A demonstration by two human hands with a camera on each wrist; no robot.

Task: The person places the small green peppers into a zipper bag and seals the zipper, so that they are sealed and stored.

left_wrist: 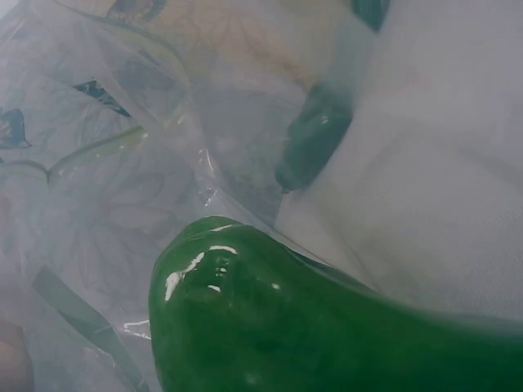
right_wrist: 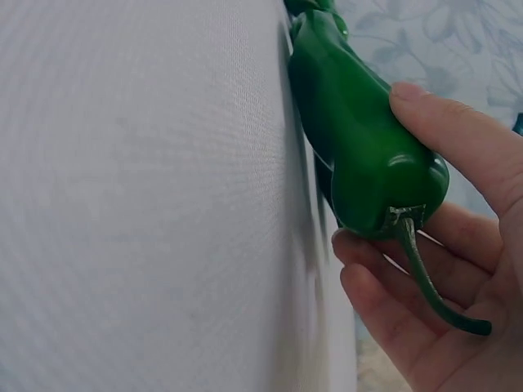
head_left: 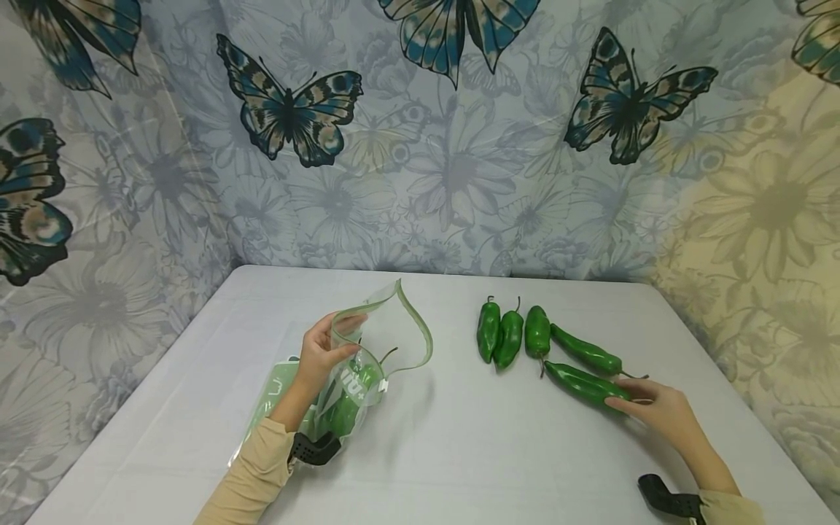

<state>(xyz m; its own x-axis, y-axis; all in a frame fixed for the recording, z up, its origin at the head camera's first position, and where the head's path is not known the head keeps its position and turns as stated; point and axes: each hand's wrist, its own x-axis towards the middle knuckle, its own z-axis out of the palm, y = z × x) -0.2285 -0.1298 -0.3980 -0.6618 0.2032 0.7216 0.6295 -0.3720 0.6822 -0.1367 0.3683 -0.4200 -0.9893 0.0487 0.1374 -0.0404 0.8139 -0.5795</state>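
My left hand (head_left: 319, 354) pinches the rim of a clear zip bag (head_left: 430, 341) with a green edge, and the bag's mouth stands wide. Inside the bag are green peppers (head_left: 343, 414), one with its stem poking up; how many is hard to tell. In the left wrist view a glossy pepper (left_wrist: 245, 302) fills the lower part behind the clear film. At the right, my right hand (head_left: 663, 410) grips the stem end of a long green pepper (head_left: 580, 382) between thumb and fingers. In the right wrist view its curved stem (right_wrist: 425, 278) hangs over the palm.
Several more green peppers (head_left: 537, 332) lie on the white table (head_left: 453, 445), just beyond the held one. A flat green-and-clear packet (head_left: 270, 394) lies under the left forearm. Butterfly-patterned cloth (head_left: 453, 182) hangs behind and at both sides of the table.
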